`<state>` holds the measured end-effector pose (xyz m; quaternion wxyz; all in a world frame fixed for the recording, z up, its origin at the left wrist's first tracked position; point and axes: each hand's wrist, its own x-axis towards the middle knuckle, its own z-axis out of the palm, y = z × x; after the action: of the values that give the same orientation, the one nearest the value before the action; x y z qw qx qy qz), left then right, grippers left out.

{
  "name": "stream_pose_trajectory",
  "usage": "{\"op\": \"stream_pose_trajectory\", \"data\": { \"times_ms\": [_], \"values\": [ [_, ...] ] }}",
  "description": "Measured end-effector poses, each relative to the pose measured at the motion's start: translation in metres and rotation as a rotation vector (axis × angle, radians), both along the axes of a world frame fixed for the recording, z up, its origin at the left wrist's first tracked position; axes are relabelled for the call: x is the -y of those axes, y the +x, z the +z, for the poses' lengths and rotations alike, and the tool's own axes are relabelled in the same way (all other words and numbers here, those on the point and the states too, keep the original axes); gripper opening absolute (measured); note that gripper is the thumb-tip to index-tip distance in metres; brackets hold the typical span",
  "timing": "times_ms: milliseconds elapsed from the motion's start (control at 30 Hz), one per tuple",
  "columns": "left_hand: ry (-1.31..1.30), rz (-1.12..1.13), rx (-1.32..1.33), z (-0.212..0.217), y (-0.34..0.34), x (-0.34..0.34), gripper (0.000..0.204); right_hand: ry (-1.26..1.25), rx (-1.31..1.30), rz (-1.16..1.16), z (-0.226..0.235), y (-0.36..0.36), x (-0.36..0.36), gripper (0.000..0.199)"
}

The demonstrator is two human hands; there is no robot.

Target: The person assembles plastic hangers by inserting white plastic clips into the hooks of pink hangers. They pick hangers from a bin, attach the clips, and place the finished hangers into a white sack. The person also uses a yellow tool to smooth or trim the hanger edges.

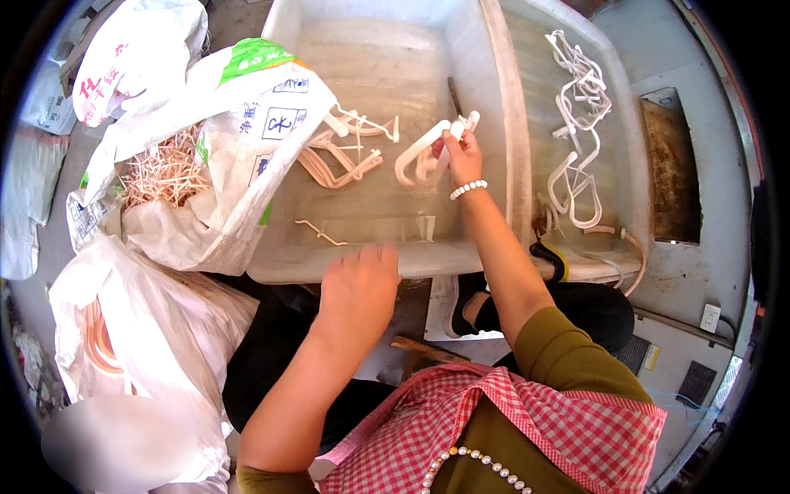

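The person wears an olive-green top (495, 435) with sleeves (572, 354) ending near the elbow, under a red-and-white gingham apron (568, 420). A necklace (477, 454) mixes pearly white and gold-toned beads. A bracelet (468, 190) of round white beads circles the right hand's (463, 155) wrist. The trousers (588, 317) are black, the shoe (462, 317) dark.
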<state>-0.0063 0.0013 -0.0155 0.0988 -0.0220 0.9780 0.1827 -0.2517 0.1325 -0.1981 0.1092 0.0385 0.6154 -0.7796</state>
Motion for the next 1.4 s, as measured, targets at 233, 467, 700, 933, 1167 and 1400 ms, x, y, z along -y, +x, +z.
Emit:
{"op": "stream_pose_trajectory", "data": {
  "times_ms": [233,467,700,933,1167,1400],
  "values": [
    [0.114,0.195,-0.093,0.011,-0.013,0.011,0.032,0.004,-0.008,0.447,0.159,0.034,-0.036,0.013],
    [0.402,0.503,-0.489,0.018,-0.026,0.039,0.073,-0.170,-0.155,0.925,0.279,0.096,-0.052,0.018],
    [0.387,0.361,-0.751,0.038,-0.033,0.055,0.059,-0.430,-0.201,1.150,0.331,0.118,-0.073,0.016],
    [0.395,0.486,-0.524,0.049,-0.015,0.070,0.022,0.874,-0.752,1.082,0.350,0.118,-0.064,0.019],
    [0.594,0.556,-0.294,0.035,-0.031,0.010,0.030,1.054,-0.611,0.343,0.239,0.018,-0.043,0.018],
    [0.780,0.683,-0.147,0.009,-0.032,-0.011,0.036,1.607,-1.020,0.391,0.172,0.011,-0.017,0.016]
  ]
}}
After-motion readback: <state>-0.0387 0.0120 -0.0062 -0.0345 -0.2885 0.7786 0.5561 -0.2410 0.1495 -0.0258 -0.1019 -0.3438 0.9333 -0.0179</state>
